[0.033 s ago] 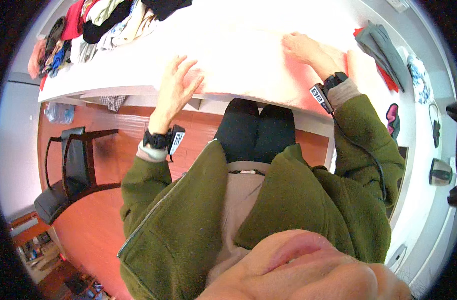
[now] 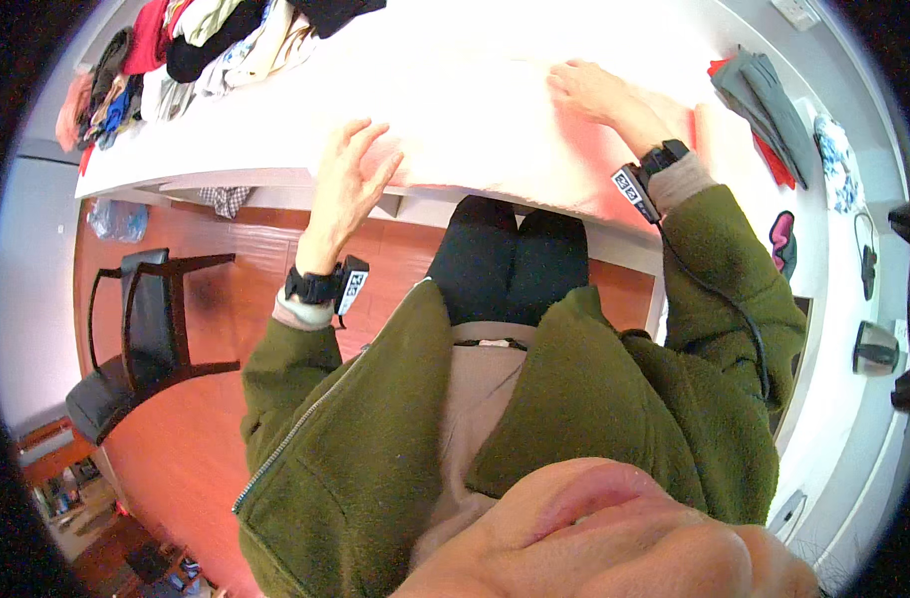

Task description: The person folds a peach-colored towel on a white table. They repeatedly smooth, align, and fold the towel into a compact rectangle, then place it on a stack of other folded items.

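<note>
A pale pink cloth (image 2: 614, 164) lies spread on the white table (image 2: 166, 164) in front of me; strong glare hides most of its outline. My right hand (image 2: 589, 95) rests on this cloth with its fingers stretched toward the left, palm down. At the cloth's left part is my left hand (image 2: 353, 174), its fingers apart and bent a little. Nothing shows in either hand. Whether the left fingertips touch the cloth I cannot tell.
Piled clothes (image 2: 206, 50) fill the table's far left. Folded grey garments (image 2: 769, 115) over something red lie at the right, beside a blue-and-white patterned cloth (image 2: 838, 159) and a pink-and-black item (image 2: 783, 239). A black chair (image 2: 146, 329) stands on the floor at left.
My right hand has slid slightly left and up over the pink cloth. The left hand has hardly moved.
</note>
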Action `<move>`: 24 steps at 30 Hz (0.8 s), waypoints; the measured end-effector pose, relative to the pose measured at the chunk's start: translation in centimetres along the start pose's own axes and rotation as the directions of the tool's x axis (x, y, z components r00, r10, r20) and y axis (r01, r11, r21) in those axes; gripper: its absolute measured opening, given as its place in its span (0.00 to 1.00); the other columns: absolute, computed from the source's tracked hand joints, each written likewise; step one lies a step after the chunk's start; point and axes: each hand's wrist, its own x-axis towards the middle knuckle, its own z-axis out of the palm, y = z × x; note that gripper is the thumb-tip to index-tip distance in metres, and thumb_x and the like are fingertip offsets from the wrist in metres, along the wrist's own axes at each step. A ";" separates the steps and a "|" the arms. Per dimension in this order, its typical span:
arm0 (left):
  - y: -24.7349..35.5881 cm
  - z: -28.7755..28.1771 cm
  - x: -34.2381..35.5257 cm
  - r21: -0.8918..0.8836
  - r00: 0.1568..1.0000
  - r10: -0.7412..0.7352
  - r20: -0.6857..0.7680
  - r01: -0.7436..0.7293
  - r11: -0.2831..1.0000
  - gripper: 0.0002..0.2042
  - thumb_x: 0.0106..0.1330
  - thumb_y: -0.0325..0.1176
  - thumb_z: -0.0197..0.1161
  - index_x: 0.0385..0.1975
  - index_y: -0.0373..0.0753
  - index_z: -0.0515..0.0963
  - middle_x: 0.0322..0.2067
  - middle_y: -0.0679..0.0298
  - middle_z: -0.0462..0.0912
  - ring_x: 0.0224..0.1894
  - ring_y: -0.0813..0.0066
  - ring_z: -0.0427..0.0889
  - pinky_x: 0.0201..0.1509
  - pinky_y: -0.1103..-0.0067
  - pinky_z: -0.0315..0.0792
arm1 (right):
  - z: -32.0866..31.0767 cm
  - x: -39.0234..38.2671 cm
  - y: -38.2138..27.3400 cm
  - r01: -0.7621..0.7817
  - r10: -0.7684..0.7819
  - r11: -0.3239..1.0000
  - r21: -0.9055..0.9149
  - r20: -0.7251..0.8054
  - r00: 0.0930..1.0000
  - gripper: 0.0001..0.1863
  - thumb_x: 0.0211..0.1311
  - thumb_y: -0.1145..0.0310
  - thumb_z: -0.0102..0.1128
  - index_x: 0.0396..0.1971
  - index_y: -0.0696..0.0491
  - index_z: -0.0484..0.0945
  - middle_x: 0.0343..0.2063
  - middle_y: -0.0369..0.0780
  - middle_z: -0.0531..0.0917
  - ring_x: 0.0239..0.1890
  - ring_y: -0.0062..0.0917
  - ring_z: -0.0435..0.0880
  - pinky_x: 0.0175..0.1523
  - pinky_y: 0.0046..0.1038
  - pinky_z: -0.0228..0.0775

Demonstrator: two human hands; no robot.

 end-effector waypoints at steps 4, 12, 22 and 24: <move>0.1 -1.2 -2.6 -0.190 0.948 -0.299 -0.106 0.276 0.942 0.16 0.60 0.36 0.70 0.45 0.37 0.79 0.39 0.56 0.80 0.42 0.67 0.80 0.45 0.73 0.75 | -1.0 5.5 -4.4 0.165 -0.147 0.980 0.107 -0.159 0.976 0.17 0.68 0.63 0.46 0.50 0.54 0.77 0.45 0.50 0.80 0.51 0.44 0.78 0.57 0.41 0.70; -1.8 1.9 -6.2 -0.676 0.642 -0.758 0.110 0.608 0.417 0.20 0.61 0.36 0.72 0.44 0.33 0.71 0.39 0.63 0.78 0.37 0.79 0.78 0.40 0.82 0.74 | -1.7 10.7 -7.5 0.159 -0.121 0.973 0.170 -0.216 0.969 0.17 0.62 0.64 0.54 0.50 0.50 0.77 0.44 0.50 0.79 0.48 0.45 0.79 0.56 0.42 0.71; -1.5 2.8 -5.0 -0.847 0.458 -0.803 0.382 0.520 -0.107 0.27 0.67 0.38 0.64 0.55 0.35 0.55 0.42 0.60 0.72 0.47 0.70 0.77 0.48 0.65 0.81 | -2.3 21.6 -7.0 0.252 -0.164 0.959 0.131 -0.469 0.868 0.23 0.55 0.61 0.63 0.49 0.57 0.75 0.43 0.51 0.80 0.47 0.45 0.80 0.54 0.43 0.72; -1.7 2.7 -4.8 -0.852 0.432 -0.805 0.406 0.498 -0.163 0.25 0.67 0.37 0.64 0.54 0.36 0.57 0.42 0.60 0.74 0.46 0.71 0.78 0.46 0.67 0.81 | -2.0 23.6 -7.9 0.238 -0.197 0.970 0.051 -0.411 0.890 0.24 0.54 0.62 0.63 0.49 0.58 0.75 0.43 0.52 0.81 0.46 0.45 0.81 0.53 0.43 0.73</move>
